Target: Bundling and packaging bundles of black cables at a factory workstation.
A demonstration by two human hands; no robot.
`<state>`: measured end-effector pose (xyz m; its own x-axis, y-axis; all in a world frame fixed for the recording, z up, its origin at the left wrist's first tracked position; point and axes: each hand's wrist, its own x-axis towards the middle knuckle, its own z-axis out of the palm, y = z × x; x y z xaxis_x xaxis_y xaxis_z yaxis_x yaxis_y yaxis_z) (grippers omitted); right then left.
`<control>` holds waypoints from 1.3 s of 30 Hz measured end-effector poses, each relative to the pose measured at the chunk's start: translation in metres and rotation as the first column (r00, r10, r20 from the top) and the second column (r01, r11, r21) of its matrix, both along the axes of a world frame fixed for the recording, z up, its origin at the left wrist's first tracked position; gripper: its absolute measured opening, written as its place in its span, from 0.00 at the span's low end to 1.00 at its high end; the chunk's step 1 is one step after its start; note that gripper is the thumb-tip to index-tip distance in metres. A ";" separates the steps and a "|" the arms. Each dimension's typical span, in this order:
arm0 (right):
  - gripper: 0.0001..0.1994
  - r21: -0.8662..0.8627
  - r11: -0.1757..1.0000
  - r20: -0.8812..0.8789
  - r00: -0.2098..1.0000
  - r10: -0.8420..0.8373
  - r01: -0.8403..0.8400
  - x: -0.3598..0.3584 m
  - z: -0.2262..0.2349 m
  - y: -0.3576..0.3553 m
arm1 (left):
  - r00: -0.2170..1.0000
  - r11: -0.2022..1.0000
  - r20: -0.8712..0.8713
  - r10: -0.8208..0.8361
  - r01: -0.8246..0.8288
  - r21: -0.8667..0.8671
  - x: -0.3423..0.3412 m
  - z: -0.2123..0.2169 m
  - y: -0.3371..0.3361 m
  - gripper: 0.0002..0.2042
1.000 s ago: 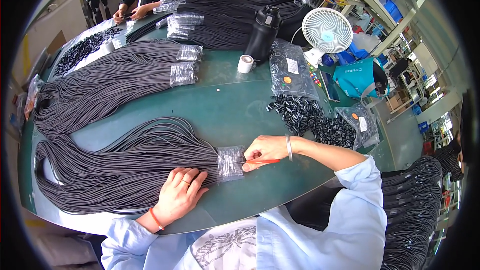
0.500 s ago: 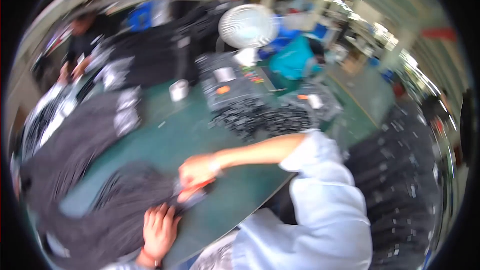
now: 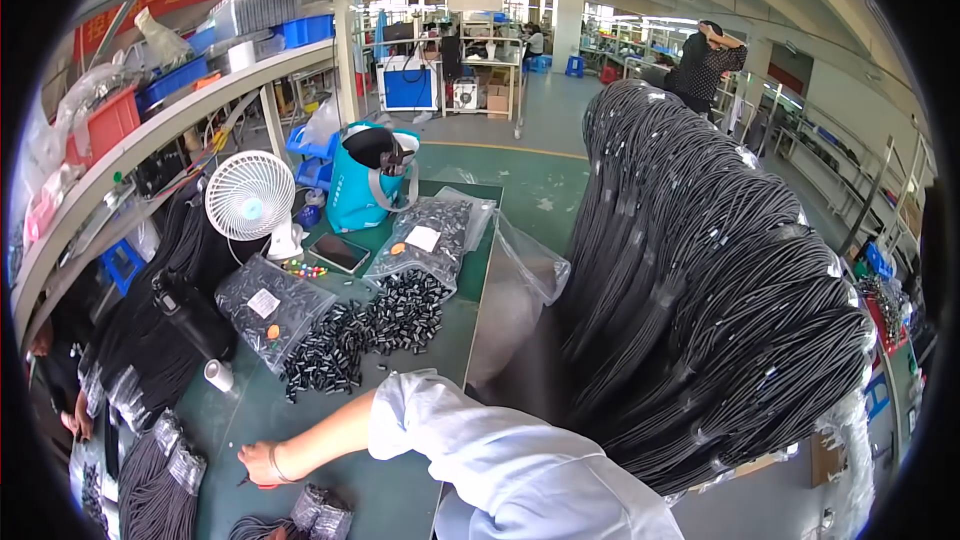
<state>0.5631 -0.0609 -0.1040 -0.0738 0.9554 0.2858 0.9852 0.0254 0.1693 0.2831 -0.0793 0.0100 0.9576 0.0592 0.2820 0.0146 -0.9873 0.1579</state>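
Black cable bundle (image 3: 248, 525), its end bound in clear plastic wrap (image 3: 322, 513), lies on the green tabletop (image 3: 390, 500) at the bottom left of the frame, cut off by the lower edge. On my feed the right hand (image 3: 262, 462) shows just above it in the frame, fingers curled around what looks like a red-handled tool (image 3: 268, 486), mostly hidden by the grip, so I can't make out its kind. Of the left hand (image 3: 278, 534) I get only a sliver of skin at the bottom edge, by the bundle; I cannot tell whether its fingers are wide or narrow.

What worries me is aim: with my view filled by the draped cables (image 3: 700, 300) at right, a stroke made without looking could nick a cable jacket or the left hand. Loose black cylindrical parts (image 3: 400, 315) lie left of centre, near the right forearm (image 3: 325, 435); a careless sweep could scatter them. Snagging the second wrapped bundle (image 3: 160, 490), lower left, could tangle strands.
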 end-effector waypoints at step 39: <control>0.05 0.273 0.962 -0.502 0.850 0.159 -0.019 -0.047 0.056 -0.159 | 0.972 0.936 -0.163 -0.167 0.105 -0.335 0.073 -0.026 0.032 0.22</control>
<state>0.5165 -0.2201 -0.0478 0.0700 0.8435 0.5325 0.9260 0.1435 -0.3491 0.3560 -0.0474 -0.0156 0.9961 -0.0173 0.0860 -0.0563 -0.8781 0.4752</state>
